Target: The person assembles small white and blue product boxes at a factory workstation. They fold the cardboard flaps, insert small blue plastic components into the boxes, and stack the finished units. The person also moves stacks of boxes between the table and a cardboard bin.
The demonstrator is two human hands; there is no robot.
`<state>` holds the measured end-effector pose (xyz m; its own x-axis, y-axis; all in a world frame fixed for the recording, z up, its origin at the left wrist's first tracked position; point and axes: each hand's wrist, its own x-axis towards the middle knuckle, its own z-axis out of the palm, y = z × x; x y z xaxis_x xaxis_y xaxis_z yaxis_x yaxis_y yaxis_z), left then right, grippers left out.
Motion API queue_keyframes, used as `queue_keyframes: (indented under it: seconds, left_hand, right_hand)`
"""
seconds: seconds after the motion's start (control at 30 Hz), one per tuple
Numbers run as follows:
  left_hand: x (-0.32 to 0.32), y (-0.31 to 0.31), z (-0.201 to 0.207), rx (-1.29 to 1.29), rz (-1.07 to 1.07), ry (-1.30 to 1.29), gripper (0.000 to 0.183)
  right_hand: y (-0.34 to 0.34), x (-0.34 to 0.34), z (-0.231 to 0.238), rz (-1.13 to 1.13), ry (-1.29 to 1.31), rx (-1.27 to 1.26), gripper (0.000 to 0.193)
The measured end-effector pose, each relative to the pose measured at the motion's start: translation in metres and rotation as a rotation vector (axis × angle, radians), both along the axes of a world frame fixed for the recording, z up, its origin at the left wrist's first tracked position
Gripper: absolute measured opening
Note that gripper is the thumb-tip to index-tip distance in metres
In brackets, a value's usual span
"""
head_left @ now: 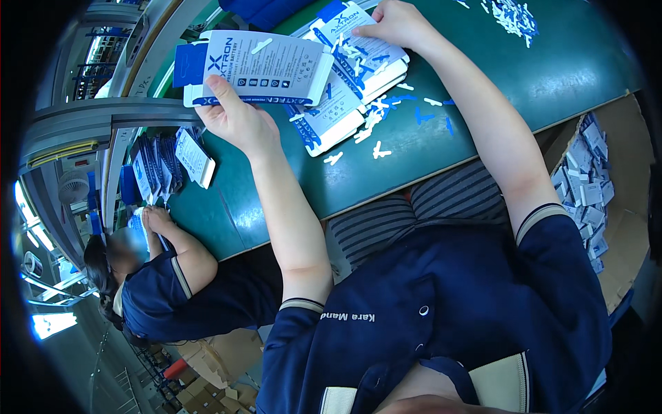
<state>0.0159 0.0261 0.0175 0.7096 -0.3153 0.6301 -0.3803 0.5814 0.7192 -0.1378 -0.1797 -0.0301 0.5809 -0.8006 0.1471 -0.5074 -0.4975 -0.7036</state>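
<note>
The left hand [238, 121] pinches the lower edge of a flat white-and-blue carton blank [258, 69], lifted at 11 o'clock over the green table [552, 76]. The right hand [393, 24] lies fingers-down at 12 o'clock on a stack of carton blanks [358, 83], gripping nothing. Punched scraps [376, 148] lie scattered just below. A box of folded cartons [586, 186] sits at 3 o'clock.
</note>
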Motion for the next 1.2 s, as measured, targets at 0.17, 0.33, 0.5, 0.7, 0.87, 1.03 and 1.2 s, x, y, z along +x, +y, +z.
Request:
queue_keyframes:
  seconds: [0.17, 0.33, 0.5, 0.7, 0.87, 1.03, 1.2]
  left_hand:
    - [-0.006, -0.002, 0.005, 0.023, 0.021, 0.149, 0.019]
    - [-0.008, -0.003, 0.002, 0.068, 0.043, 0.289, 0.015]
    - [-0.011, -0.007, 0.001, 0.054, 0.019, 0.336, 0.013]
    - [-0.041, -0.009, 0.0, -0.033, -0.017, 0.004, 0.017]
    - [-0.08, -0.01, -0.012, -0.085, -0.129, -0.289, 0.026]
    - [-0.09, -0.002, -0.012, 0.11, -0.086, -0.85, 0.027]
    - [-0.099, -0.004, -0.006, 0.125, -0.193, -0.926, 0.032]
  right_hand:
    - [-0.017, -0.006, 0.003, 0.124, -0.314, 0.458, 0.027]
    - [-0.04, -0.017, 0.006, 0.239, -0.677, 0.981, 0.022]
    - [-0.051, -0.05, 0.03, -0.007, -0.792, 0.372, 0.014]
    - [-0.016, -0.063, 0.065, -0.258, -0.555, -0.352, 0.015]
    - [-0.013, -0.058, 0.064, -0.339, -0.602, -0.508, 0.014]
    - [-0.009, -0.054, 0.069, -0.289, -0.803, -0.334, 0.012]
    - [-0.019, -0.055, 0.061, -0.278, -0.775, -0.263, 0.014]
